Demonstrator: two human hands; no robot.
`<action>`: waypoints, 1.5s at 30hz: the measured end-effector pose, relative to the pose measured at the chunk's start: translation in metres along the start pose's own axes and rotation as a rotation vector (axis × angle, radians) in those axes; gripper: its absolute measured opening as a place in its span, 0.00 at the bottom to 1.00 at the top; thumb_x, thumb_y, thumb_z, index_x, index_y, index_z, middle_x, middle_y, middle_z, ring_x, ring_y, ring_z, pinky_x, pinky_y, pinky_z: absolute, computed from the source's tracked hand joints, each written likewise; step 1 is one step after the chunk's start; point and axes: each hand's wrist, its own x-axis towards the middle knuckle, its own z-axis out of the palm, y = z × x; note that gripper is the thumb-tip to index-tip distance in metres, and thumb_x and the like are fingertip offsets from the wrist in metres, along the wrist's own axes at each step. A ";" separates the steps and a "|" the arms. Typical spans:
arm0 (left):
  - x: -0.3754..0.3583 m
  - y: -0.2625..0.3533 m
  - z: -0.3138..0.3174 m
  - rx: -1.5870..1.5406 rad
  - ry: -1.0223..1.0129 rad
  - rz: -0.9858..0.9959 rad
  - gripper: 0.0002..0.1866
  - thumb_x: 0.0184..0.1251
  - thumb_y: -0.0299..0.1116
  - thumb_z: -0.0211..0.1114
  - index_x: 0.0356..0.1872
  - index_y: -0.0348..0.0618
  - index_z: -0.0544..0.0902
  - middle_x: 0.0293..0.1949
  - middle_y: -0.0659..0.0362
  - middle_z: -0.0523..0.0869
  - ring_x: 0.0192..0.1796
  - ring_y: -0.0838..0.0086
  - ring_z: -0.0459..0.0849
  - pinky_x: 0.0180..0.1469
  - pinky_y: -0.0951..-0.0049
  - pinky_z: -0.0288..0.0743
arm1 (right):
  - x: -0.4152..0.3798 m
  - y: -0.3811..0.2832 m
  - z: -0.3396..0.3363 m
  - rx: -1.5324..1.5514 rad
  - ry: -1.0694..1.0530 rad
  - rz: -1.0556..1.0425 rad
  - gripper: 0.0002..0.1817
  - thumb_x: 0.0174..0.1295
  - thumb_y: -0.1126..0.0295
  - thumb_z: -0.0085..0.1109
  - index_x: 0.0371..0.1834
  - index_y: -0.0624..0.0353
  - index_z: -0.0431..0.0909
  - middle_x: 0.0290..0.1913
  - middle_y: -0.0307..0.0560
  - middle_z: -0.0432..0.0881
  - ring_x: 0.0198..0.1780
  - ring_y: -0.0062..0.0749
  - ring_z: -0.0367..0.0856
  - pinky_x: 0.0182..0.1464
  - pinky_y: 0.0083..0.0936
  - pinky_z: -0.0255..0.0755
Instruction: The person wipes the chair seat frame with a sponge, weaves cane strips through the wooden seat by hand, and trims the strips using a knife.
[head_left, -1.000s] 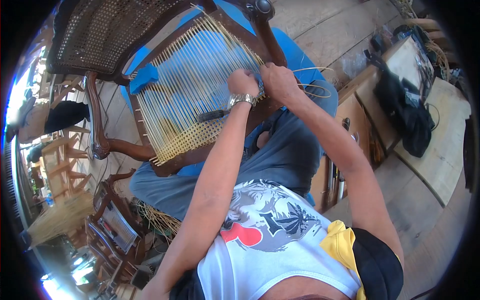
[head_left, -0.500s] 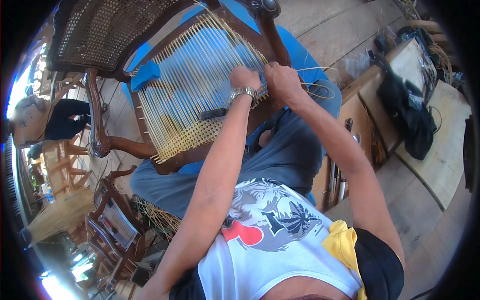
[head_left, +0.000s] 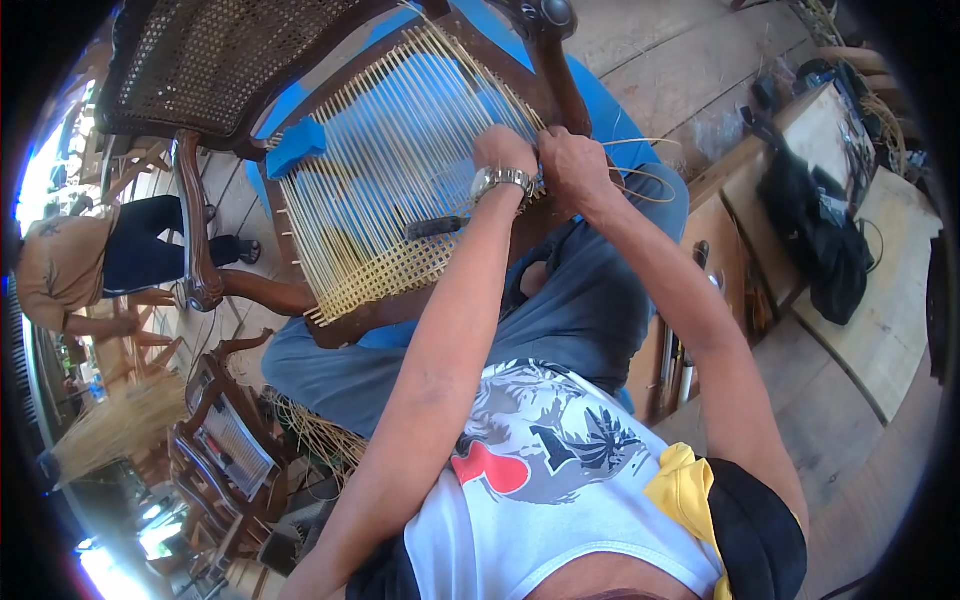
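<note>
A dark wooden chair frame (head_left: 345, 328) lies across my lap, its seat strung with pale cane strands (head_left: 370, 150). Woven mesh (head_left: 390, 285) covers the near edge. My left hand (head_left: 503, 150), with a metal watch on the wrist, is closed low over the strands by the right rail; what its fingers pinch is hidden. Beside it, my right hand (head_left: 577, 172) is closed at the rail on a cane strand (head_left: 655, 197), whose loose loops stick out to the right. A dark-handled tool (head_left: 433, 228) rests on the weave. At the seat's far left sits a blue block (head_left: 297, 148).
The chair's caned backrest (head_left: 190, 75) rises at upper left. Another person (head_left: 75, 255) is beyond it. A second chair (head_left: 225, 440) and a cane bundle (head_left: 130, 420) lie at lower left. Rightward are a black bag (head_left: 820, 235) and tools (head_left: 680, 360) beside a wooden box.
My left hand has shifted slightly right with the strands beneath it; my right hand stays at the rail. The person at left has moved, showing more of the torso and a foot.
</note>
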 end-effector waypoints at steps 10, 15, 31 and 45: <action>-0.011 -0.008 0.013 -0.189 0.145 -0.011 0.12 0.59 0.35 0.68 0.30 0.33 0.88 0.34 0.36 0.88 0.43 0.42 0.88 0.48 0.51 0.81 | -0.001 -0.009 -0.006 -0.063 -0.007 0.036 0.06 0.63 0.68 0.59 0.37 0.58 0.82 0.37 0.50 0.85 0.33 0.43 0.90 0.30 0.37 0.83; -0.010 -0.018 0.015 -0.244 0.150 0.056 0.14 0.58 0.35 0.67 0.32 0.31 0.87 0.36 0.35 0.88 0.43 0.41 0.88 0.50 0.50 0.80 | 0.001 -0.012 0.002 -0.014 0.018 -0.011 0.06 0.63 0.68 0.60 0.37 0.57 0.82 0.38 0.49 0.85 0.34 0.43 0.90 0.31 0.38 0.83; 0.005 -0.043 0.018 -0.207 0.113 0.049 0.08 0.54 0.37 0.70 0.28 0.45 0.92 0.31 0.46 0.90 0.38 0.51 0.90 0.47 0.56 0.83 | 0.025 -0.017 -0.003 -0.137 -0.169 -0.020 0.08 0.65 0.69 0.60 0.41 0.60 0.84 0.40 0.52 0.88 0.40 0.43 0.92 0.38 0.34 0.87; 0.016 -0.044 0.025 -0.032 0.137 0.056 0.13 0.55 0.43 0.70 0.22 0.45 0.91 0.26 0.47 0.89 0.34 0.54 0.90 0.46 0.59 0.84 | 0.019 -0.013 -0.015 -0.073 -0.202 0.045 0.09 0.68 0.70 0.57 0.44 0.62 0.82 0.40 0.56 0.88 0.41 0.49 0.91 0.40 0.39 0.87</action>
